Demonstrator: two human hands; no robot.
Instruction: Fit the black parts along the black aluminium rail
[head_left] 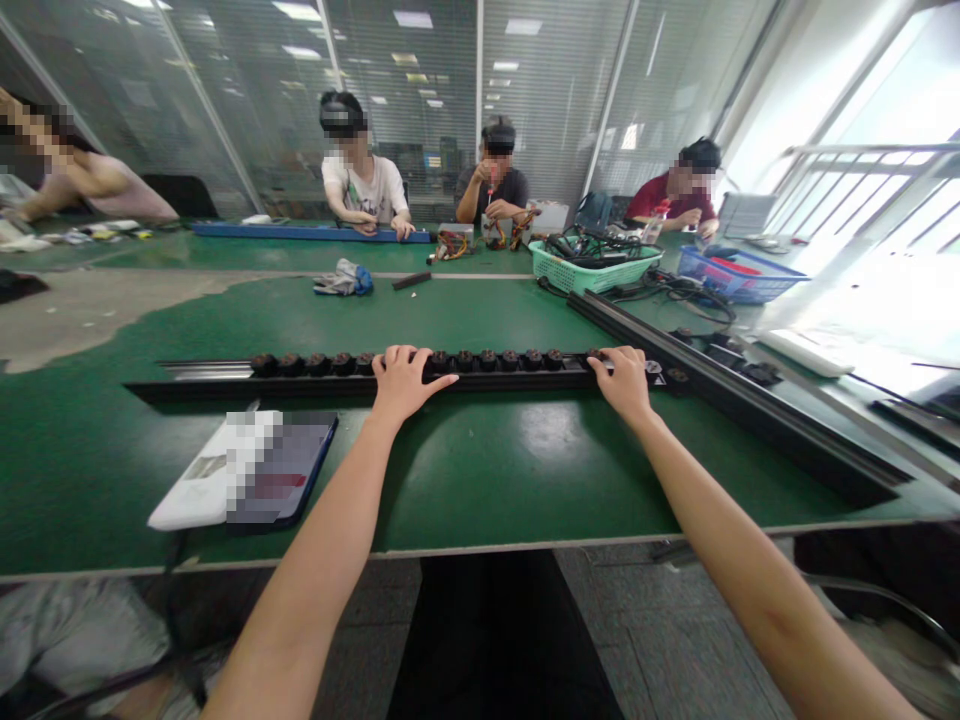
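A long black rail (517, 382) lies across the green table (480, 470), with a row of several round black parts (488, 360) along it. My left hand (405, 380) rests on the rail left of its middle, thumb stretched to the right and fingers over the row. Near the rail's right end, my right hand (624, 382) has its thumb and fingertips at a round dark part, mostly covered by the fingers. The rail's left end shows a bare silvery channel (214, 370).
Phones (281, 480) lie at the front left. Another black rail (750, 400) runs diagonally on the right. Farther back are a glove (345, 278), a green basket (592, 270) with cables, a blue basket (739, 275) and several people seated across the table.
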